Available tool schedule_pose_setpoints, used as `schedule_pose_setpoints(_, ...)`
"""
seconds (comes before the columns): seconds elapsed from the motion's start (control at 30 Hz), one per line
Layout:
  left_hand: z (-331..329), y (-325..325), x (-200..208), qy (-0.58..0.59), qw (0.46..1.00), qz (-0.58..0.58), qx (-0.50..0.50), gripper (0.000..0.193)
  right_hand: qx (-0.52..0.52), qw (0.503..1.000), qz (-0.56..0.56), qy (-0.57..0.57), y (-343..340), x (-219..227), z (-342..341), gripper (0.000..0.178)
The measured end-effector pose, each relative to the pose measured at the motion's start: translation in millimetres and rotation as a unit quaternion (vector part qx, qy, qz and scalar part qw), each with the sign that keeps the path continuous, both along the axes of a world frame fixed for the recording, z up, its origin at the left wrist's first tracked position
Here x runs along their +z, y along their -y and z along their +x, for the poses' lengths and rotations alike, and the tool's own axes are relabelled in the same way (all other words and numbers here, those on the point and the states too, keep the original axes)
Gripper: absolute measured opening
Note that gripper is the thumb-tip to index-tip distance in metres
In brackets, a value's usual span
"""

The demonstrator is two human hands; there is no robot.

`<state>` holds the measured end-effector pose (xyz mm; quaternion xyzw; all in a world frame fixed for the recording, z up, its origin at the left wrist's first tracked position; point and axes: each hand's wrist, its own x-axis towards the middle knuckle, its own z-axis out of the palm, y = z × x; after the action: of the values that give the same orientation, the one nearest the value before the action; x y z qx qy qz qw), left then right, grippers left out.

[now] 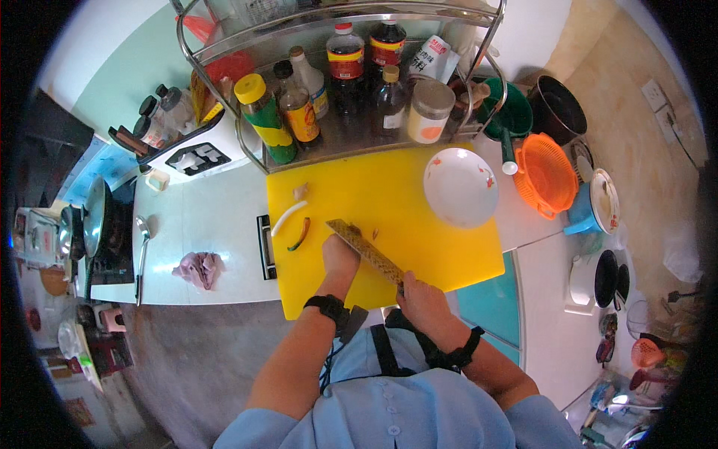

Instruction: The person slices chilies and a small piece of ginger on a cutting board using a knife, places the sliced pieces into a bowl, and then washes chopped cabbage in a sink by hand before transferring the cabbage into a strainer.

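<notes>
A yellow cutting board point(389, 202) lies on the white counter. My right hand point(422, 299) grips the handle of a broad kitchen knife point(366, 251) whose blade points up-left over the board. My left hand point(340, 254) rests fingers-down on the board right beside the blade, pressing on something small that the hand and the blade hide. On the board to the left lie a white scallion piece point(288, 218), a dark chili point(301, 234) and a small pale clove point(301, 191). A white plate point(460, 187) sits on the board's far right corner.
A metal rack point(344, 127) with bottles and jars stands behind the board. An orange strainer point(546, 176), green bowl point(516, 112) and dark pot point(557, 108) sit at right. At left lie a crumpled cloth point(198, 269), a ladle point(142, 254) and a wok on the stove point(97, 217).
</notes>
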<state>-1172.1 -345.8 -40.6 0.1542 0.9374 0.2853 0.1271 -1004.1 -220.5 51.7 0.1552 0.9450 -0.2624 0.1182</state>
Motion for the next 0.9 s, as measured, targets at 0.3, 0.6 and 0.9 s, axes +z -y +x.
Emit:
schedule_pose_setpoints(0.3,-3.5,0.3,-4.5,-0.005,1.0,0.021,-0.018,0.021,-0.012,1.0,0.002,0.009,1.6,-1.5,-1.5,0.022)
schedule_pose_setpoints(0.6,-11.0,4.1,-31.0,0.02,1.0,-0.006,-0.006,0.023,-0.008,1.0,-0.003,-0.013,10.2,-28.4,-31.5,0.024)
schedule_pose_setpoints(0.9,9.4,-1.0,24.4,0.073,0.985,0.124,0.09,0.019,-0.06,0.998,-0.018,-0.032,-8.0,-1.7,-16.0,0.029)
